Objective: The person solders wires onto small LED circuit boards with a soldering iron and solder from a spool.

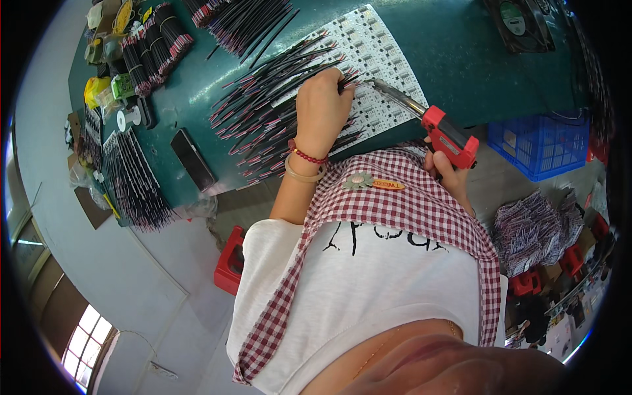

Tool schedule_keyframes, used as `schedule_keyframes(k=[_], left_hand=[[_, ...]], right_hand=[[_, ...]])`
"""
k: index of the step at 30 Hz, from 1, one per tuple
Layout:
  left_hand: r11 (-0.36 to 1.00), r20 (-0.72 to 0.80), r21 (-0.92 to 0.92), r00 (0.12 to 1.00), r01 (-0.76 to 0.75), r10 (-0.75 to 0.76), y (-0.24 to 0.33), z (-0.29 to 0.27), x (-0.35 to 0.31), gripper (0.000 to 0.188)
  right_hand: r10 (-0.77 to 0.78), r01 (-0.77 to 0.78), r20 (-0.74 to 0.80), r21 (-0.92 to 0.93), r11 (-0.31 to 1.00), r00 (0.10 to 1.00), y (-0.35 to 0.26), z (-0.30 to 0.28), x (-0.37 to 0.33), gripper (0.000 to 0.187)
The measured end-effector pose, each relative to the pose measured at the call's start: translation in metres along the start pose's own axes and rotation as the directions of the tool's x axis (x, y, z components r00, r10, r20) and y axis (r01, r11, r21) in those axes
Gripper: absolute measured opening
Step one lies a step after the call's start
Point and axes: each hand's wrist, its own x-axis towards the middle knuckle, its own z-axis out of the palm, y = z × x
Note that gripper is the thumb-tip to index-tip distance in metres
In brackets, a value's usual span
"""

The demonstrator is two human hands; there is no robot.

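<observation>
My left hand (322, 108) is closed at the edge of a white sheet of small circuit boards (388, 62), its fingertips pinched on a thin black wire. Many black wires (253, 108) with red and pink ends lie fanned out under and left of that hand, several reaching onto the boards. In my right hand (442, 163) is a red and black soldering gun (454, 136). Its metal tip points left, close to the left fingertips and over the sheet. Whether the tip touches a board or wire is too small to tell.
A dark phone (192, 160) lies on the green table (454, 39), left of the wires. Wire bundles (158, 39) and a white spool (129, 118) are further left. A dark fan-like device (519, 25) sits far right; a blue crate (540, 146) stands below the table edge.
</observation>
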Motion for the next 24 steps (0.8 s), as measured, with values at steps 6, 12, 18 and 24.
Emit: schedule_keyframes(k=[6, 12, 18, 24], left_hand=[[1.000, -0.001, -0.006, 1.000, -0.006, 0.006, -0.0012, 0.0012, 0.0005, 0.021], [1.000, -0.018, -0.016, 1.000, -0.025, 0.025, -0.0015, 0.0018, 0.0009, 0.021], [1.000, 0.014, 0.024, 1.000, -0.003, 0.003, -0.0016, -0.0004, 0.0007, 0.023], [0.999, 0.037, 0.022, 0.998, -0.041, 0.040, -0.0027, -0.0016, 0.0030, 0.023]], right_hand=[[-0.007, 0.007, 0.014, -0.018, 1.000, 1.000, 0.0055, -0.0036, 0.0018, 0.023], [-0.060, 0.060, 0.024, -0.001, 0.998, 0.998, 0.0069, -0.0043, 0.0025, 0.035], [-0.070, 0.066, 0.052, 0.084, 0.994, 0.996, 0.0015, -0.0074, 0.0031, 0.029], [-0.009, 0.007, 0.026, 0.048, 0.999, 1.000, 0.0021, -0.0043, 0.0007, 0.023]])
